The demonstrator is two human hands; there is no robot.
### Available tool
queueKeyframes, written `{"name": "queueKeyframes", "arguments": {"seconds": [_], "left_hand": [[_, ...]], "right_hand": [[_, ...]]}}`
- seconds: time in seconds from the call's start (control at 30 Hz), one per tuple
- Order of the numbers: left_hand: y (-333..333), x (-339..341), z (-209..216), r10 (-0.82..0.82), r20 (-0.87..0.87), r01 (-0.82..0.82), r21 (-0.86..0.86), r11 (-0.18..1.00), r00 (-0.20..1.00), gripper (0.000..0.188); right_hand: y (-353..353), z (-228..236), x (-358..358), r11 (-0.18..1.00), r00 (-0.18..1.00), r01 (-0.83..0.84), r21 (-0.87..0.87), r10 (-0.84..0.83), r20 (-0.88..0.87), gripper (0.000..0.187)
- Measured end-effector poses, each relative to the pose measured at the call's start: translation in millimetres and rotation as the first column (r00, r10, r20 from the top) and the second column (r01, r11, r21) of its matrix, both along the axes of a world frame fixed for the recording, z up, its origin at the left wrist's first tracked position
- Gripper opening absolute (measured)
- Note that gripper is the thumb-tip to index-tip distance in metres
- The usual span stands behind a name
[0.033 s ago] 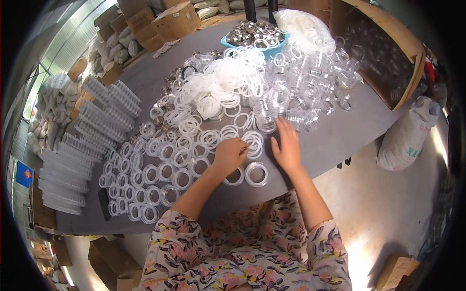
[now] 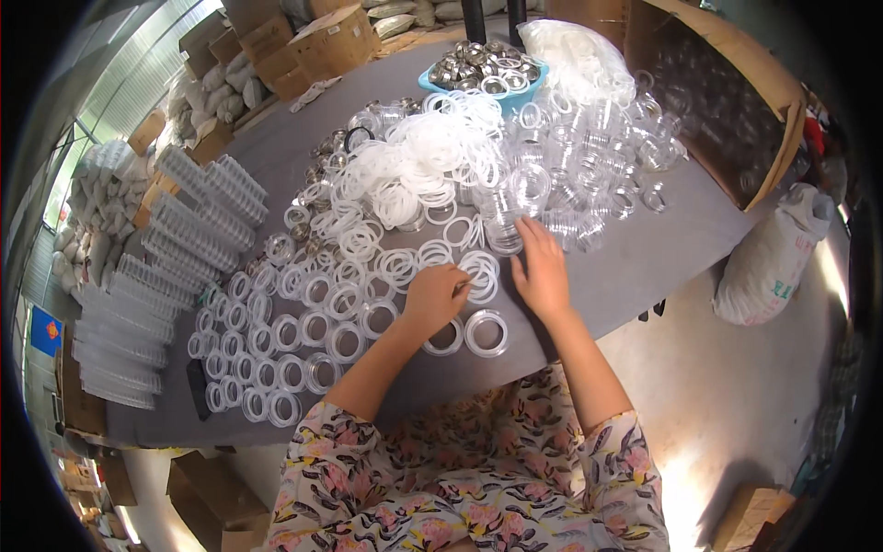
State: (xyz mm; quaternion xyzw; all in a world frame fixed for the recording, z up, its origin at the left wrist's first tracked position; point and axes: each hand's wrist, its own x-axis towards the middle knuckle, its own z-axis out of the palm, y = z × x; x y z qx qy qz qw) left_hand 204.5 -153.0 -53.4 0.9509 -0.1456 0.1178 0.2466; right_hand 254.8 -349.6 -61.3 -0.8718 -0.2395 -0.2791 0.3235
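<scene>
The left hand (image 2: 434,296) pinches a white ring (image 2: 463,287) in a narrow grip; just right of it, the right hand (image 2: 543,271) rests flat, grip wide, on the surface (image 2: 635,258).

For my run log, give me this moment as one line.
left hand: pinching white ring | right hand: flat on table by clear cups | ring rows at left

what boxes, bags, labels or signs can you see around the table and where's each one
Large open brown cardboard box: far right of the grey table, holding clear parts.
Closed brown cardboard boxes: stacked beyond the table's far left end.
White sack with small green print: on the floor, right of the table.
Clear plastic bag: far end, behind the blue bowl.
Blue sign: far left, square.
</scene>
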Motion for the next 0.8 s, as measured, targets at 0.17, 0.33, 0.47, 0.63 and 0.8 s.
{"name": "queueKeyframes", "arguments": {"seconds": [0.17,0.33,0.47,0.63,0.8], "left_hand": [[6.1,-11.6,1.0,0.059,0.112,-0.039,-0.167,0.985,0.992,0.009],[8.5,-15.7,14.6,0.256,0.047,-0.203,-0.478,0.855,0.966,0.009],[-2.5,-7.0,7.5,0.180,-0.059,-0.157,-0.787,0.596,0.982,0.008],[-31.3,-7.8,16.4,0.119,-0.067,-0.128,-0.753,0.645,0.991,0.009],[-57.9,1.8,21.5,-0.079,-0.361,-0.290,-0.844,0.451,0.929,0.019]], "right_hand": [[12.2,3.5,34.2,0.936,0.999,0.013,-0.352,-0.026,-0.031,0.047],[2.4,17.3,9.6,0.999,0.996,0.016,0.048,-0.012,-0.088,0.045],[-21.6,17.8,-25.6,0.995,0.976,0.008,0.100,0.014,-0.217,0.044],[-51.1,-6.0,-62.4,0.985,0.993,-0.043,-0.166,0.025,-0.112,0.045],[-55.2,-26.8,-81.8,0.993,0.989,-0.059,0.105,0.072,-0.130,0.039]]}}
